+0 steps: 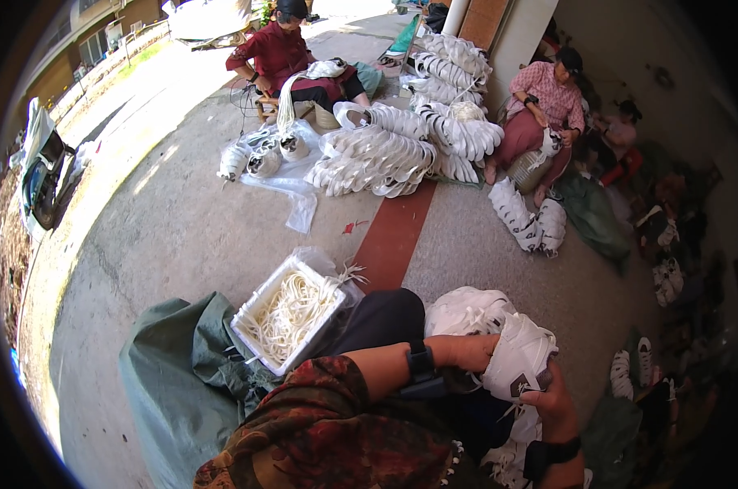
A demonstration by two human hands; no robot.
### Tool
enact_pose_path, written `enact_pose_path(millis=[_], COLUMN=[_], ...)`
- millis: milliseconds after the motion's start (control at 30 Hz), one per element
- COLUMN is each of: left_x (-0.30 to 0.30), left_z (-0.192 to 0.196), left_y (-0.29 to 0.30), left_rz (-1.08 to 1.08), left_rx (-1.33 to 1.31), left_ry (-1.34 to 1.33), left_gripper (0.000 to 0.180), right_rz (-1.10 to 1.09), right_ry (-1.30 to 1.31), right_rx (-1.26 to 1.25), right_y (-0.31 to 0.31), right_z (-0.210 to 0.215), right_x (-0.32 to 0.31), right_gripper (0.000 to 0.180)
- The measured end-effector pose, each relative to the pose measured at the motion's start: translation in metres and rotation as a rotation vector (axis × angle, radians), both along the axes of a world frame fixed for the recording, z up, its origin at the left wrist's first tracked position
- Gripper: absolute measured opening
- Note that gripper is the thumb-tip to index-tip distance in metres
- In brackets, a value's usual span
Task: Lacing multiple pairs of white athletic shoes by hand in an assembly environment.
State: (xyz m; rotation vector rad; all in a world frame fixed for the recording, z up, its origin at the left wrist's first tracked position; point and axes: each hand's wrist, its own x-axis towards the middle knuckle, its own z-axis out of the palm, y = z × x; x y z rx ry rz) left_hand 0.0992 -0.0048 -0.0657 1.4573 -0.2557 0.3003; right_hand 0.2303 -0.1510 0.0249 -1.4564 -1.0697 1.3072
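Both of my hands are on one white shoe upper (517,349), which has a dark patch near its lower edge. My left hand (469,352) holds its left side, with the fingertips hidden against or inside it. Gripping the lower right edge, my right hand (553,401) has its thumb in sight, while the other fingers are partly hidden. More white shoe uppers (464,306) lie just beyond my left hand, and others with loose laces (522,436) show below the held one. A white box (256,350) full of cream-white laces (291,314) stands left of my knee.
A green sack (169,367) lies at my left. Farther out, stacked white shoe uppers (377,159) cover part of the concrete floor. A seated person in dark red (271,53) and another in a pink checked shirt (540,85) handle shoe uppers. Shoes (622,375) lie at the right.
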Motion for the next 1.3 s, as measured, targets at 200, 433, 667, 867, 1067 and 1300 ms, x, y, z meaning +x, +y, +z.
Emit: enact_pose_path(millis=[200, 433, 667, 867, 1067, 1300], left_x=[0.001, 0.001, 0.002, -0.009, -0.003, -0.009], left_z=[-0.005, 0.004, 0.007, 0.016, -0.008, -0.029], left_y=[0.009, 0.015, 0.021, 0.047, 0.077, 0.066], left_rz=[0.016, 0.688, 0.917, 0.601, 0.331, 0.374], left_rx=[0.075, 0.540, 0.815, 0.782, 0.447, -0.498], left_ry=[-0.033, -0.324, 0.071, -0.053, 0.016, 0.240], left_gripper=[0.028, 0.013, 0.022, 0.026, 0.027, 0.008], right_rz=[-0.179, -0.329, 0.225, 0.205, 0.245, 0.342], right_ry=[0.029, -0.017, -0.884, -1.125, -1.119, -1.164], right_rx=[0.112, 0.161, 0.417, 0.535, 0.443, 0.370], right_y=[0.001, -0.005, -0.019, -0.013, 0.002, 0.018], right_z=[-0.009, -0.015, 0.006, -0.007, -0.014, -0.012], right_x=[0.002, -0.002, -0.037, -0.073, -0.085, -0.104], right_gripper=[0.074, 0.072, 0.043, 0.034, 0.030, 0.028])
